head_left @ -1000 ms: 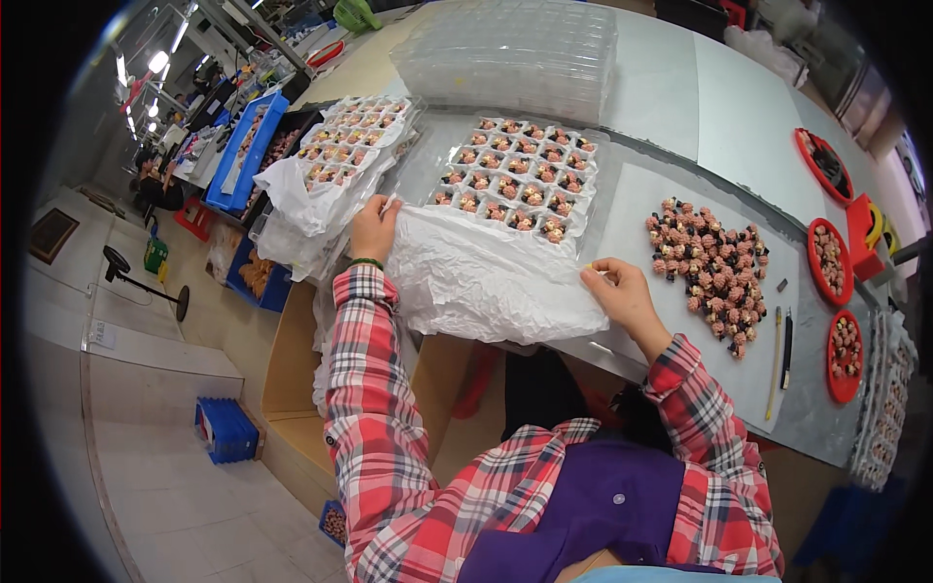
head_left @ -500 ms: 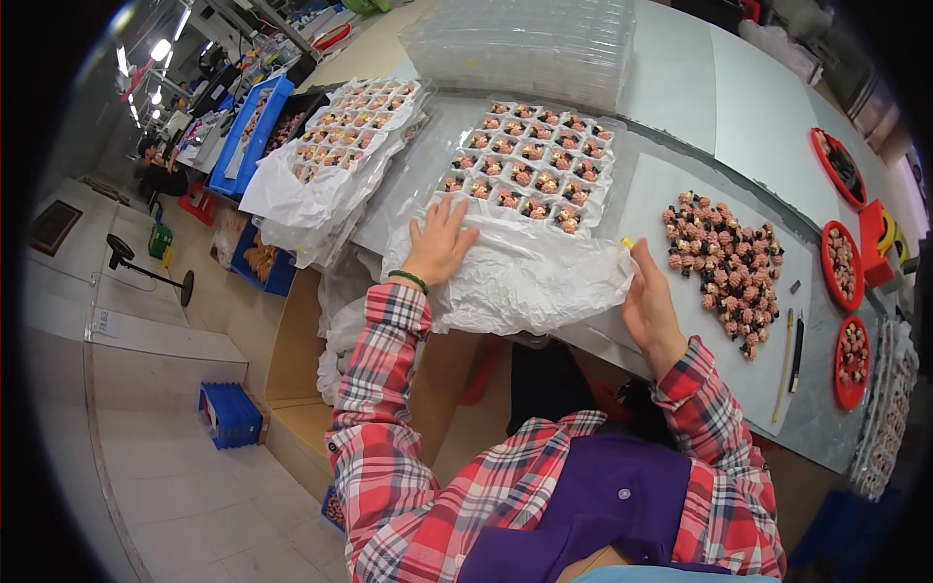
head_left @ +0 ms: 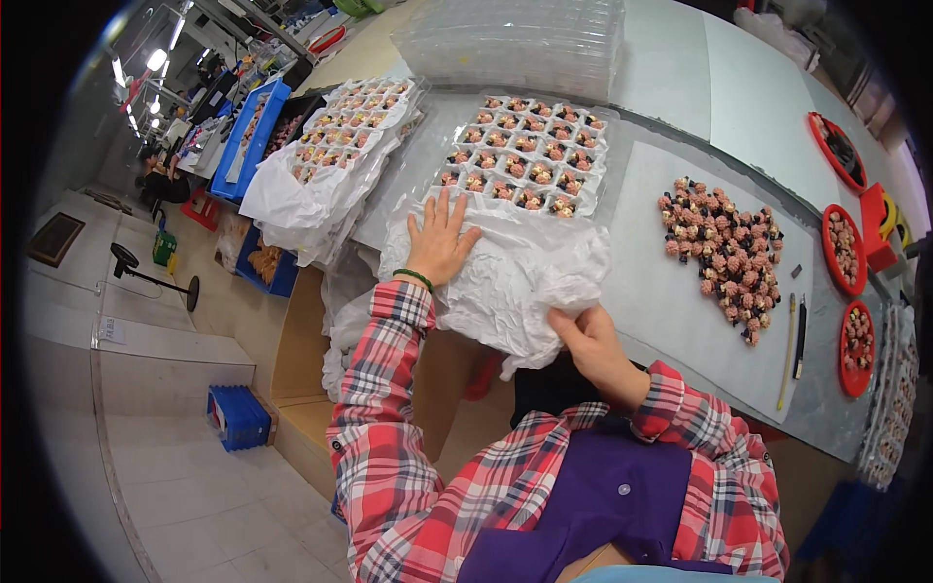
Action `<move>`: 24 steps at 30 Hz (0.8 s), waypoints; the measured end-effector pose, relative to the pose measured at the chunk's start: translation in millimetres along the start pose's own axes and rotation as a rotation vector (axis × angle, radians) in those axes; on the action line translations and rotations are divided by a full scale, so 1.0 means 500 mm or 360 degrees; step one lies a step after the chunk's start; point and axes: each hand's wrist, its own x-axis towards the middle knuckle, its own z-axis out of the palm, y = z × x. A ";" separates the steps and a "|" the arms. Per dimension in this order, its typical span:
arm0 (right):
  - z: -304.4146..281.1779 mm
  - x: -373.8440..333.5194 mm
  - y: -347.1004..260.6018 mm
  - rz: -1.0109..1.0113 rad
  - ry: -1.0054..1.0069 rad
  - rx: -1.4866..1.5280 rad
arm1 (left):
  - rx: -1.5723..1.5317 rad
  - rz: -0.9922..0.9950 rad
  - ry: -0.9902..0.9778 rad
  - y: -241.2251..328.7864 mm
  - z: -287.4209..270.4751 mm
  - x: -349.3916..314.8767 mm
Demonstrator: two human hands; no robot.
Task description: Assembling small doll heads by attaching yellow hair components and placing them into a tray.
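Note:
A compartment tray [head_left: 604,175] lies in front of me, its white-lined cells holding small pink figurines [head_left: 520,167] with black and cream parts. White tissue paper [head_left: 505,267] covers the tray's near rows and hangs over the table edge. My left hand [head_left: 443,240] rests flat on this paper with fingers spread, just short of the uncovered cells. At the paper's near right corner, my right hand [head_left: 600,348] is closed, thumb and fingers gripping the tissue paper. To the right, a heap of loose figurines [head_left: 727,255] lies on a white sheet.
A stack of clear plastic trays [head_left: 510,44] stands at the back. Filled, paper-draped trays [head_left: 301,199] pile up on the left beside a blue crate [head_left: 255,136]. Red bowls [head_left: 842,250] line the right side, near a thin yellow stick [head_left: 786,355] and a black pen-like tool [head_left: 799,340].
My right hand has moved left and toward me, pulling the paper's right side inward. The tissue paper now bunches there and hangs lower. My left hand stays nearly in place.

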 end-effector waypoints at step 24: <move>-0.182 -0.082 -0.117 -0.0349 0.0002 -0.1458 | -0.0154 0.0857 -0.0313 0.361 -0.117 -0.104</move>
